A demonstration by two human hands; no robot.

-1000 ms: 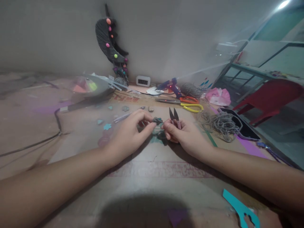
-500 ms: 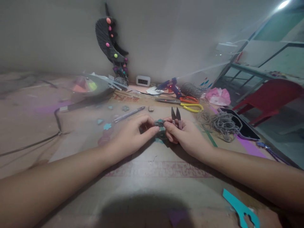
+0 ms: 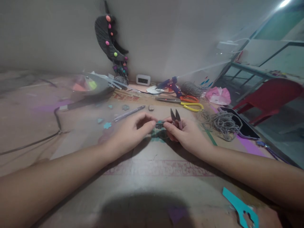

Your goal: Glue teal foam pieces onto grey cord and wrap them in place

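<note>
Between my two hands is a small teal piece (image 3: 160, 124) with grey yarn on it, blurred in detail. My left hand (image 3: 136, 129) pinches its left side with thumb and forefinger. From the right, the thumb and fingers of my right hand (image 3: 181, 131) grip the same piece. Thread snips (image 3: 176, 117) are also tucked in my right hand, their two dark blades pointing up and apart. Below the fingers, more teal shapes (image 3: 158, 138) show on the table, partly in shadow. A teal flower cutout (image 3: 107, 125) and a pen (image 3: 130, 113) lie left of my hands.
Behind my hands lie yellow-and-orange-handled scissors (image 3: 190, 104), a glue gun (image 3: 172, 85) and a small clock (image 3: 143, 80). Tangled grey yarn (image 3: 224, 123) rests against a phone (image 3: 247, 128) on the right. A cut teal sheet (image 3: 241, 207) lies near the front. A dark cord (image 3: 30, 144) crosses the left.
My left fingers have shifted slightly up and left on the piece, and more of the teal below shows. The snips tilt slightly left in my right hand.
</note>
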